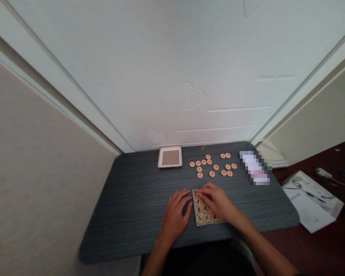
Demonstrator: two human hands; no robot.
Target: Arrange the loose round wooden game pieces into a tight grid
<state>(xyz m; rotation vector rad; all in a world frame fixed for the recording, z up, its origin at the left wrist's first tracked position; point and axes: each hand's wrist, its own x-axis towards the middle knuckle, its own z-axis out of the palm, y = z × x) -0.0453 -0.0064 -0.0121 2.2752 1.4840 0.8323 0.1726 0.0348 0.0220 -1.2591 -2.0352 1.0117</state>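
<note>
A shallow box (197, 223) near the table's front edge holds rows of round Chinese chess pieces (206, 218), most with black characters. Over its far left corner, my right hand (217, 200) has its fingers closed on a chess piece (198, 195) with a red mark. That hand covers much of the box's right side. My left hand (176, 212) lies on the table just left of the box, fingers stretched out and holding nothing. Beyond the hands, several loose pieces with red characters (212, 174) are scattered on the table.
A pale, open box lid (160, 165) sits at the back of the dark table (132, 207). A blurred-out flat object (254, 168) lies at the back right. A white door (161, 76) rises behind the table. On the floor to the right is an open white box (319, 199).
</note>
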